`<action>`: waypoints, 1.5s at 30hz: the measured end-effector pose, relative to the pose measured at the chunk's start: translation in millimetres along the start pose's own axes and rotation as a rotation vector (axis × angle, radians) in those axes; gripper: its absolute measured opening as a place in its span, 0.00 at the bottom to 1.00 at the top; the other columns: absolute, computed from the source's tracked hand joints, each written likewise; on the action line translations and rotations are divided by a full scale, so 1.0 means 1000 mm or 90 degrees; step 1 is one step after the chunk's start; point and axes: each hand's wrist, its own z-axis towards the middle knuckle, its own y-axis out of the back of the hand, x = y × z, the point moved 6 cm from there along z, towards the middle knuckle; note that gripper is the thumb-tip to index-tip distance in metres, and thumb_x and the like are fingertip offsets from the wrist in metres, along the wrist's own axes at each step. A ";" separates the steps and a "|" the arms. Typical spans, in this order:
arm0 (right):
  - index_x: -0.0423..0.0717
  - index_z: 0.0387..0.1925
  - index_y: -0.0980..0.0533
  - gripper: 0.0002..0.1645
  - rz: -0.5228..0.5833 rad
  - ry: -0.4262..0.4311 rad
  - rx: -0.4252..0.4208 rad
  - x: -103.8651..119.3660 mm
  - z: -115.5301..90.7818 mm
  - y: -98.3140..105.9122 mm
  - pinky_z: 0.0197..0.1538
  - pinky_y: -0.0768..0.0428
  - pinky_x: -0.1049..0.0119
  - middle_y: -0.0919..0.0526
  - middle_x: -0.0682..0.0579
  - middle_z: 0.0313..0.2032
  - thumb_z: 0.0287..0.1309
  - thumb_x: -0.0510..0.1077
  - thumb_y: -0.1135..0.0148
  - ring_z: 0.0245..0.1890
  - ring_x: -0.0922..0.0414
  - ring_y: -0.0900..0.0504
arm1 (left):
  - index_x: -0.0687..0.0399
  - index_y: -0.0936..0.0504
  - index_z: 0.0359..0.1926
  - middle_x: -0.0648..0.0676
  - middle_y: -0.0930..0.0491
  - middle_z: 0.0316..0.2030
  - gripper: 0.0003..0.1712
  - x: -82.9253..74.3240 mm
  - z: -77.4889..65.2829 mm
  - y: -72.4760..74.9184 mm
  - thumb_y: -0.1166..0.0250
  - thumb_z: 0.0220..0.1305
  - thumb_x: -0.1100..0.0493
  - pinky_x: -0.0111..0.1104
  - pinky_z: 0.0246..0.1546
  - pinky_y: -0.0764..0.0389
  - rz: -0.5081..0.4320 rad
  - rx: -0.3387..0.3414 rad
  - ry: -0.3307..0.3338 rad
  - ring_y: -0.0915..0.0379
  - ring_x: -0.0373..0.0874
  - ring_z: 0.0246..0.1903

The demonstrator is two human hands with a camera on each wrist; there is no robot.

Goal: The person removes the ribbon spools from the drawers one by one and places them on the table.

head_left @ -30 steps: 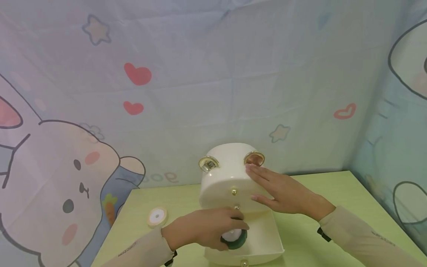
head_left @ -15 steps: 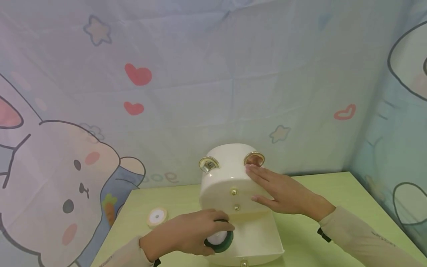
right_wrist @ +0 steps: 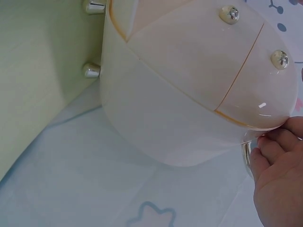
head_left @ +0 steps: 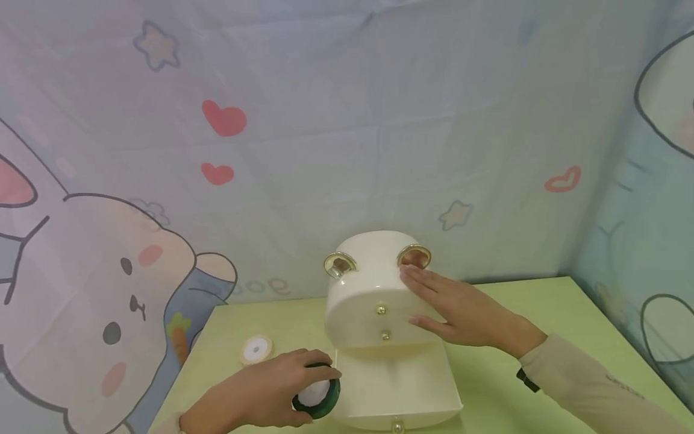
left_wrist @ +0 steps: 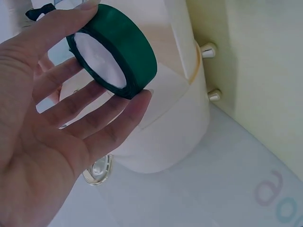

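My left hand [head_left: 265,386] grips a roll of dark green ribbon [left_wrist: 130,45] with a white centre, just left of an open drawer. In the left wrist view, the thumb is on one side of the roll and fingertips are on the other. A glossy white cabinet [head_left: 368,259] with a rounded top, two gold-rimmed ears and gold knobs stands on the table. Its bottom drawer [head_left: 396,383] is pulled out, and nothing shows inside. My right hand [head_left: 466,310] rests on the cabinet's upper right side, fingers fairly straight, fingertips by the right ear [head_left: 414,258].
A cream-coloured ribbon roll [head_left: 256,348] with a white centre lies on the light green table [head_left: 526,313], left of the cabinet and partly behind my left hand. A cloth backdrop [head_left: 347,120] printed with a rabbit, hearts and stars hangs behind the table.
My left hand has carried the green ribbon roll leftward from over the drawer to beyond its left side. My right hand has stayed against the cabinet.
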 end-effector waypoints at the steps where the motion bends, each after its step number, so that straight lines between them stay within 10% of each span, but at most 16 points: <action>1: 0.43 0.81 0.43 0.46 0.002 -0.002 0.001 0.000 0.000 0.000 0.70 0.22 0.49 0.37 0.45 0.80 0.74 0.60 0.40 0.78 0.46 0.32 | 0.40 0.24 0.71 0.47 0.24 0.67 0.38 0.001 -0.002 -0.002 0.21 0.60 0.50 0.32 0.57 0.17 -0.003 0.001 0.005 0.24 0.44 0.64; 45: 0.43 0.82 0.43 0.47 0.034 -0.012 -0.005 -0.001 0.000 -0.002 0.70 0.22 0.50 0.38 0.46 0.81 0.73 0.58 0.38 0.78 0.47 0.31 | 0.57 0.19 0.66 0.58 0.19 0.58 0.38 0.116 -0.003 -0.102 0.18 0.53 0.58 0.41 0.51 0.15 -0.079 -0.003 0.148 0.19 0.56 0.54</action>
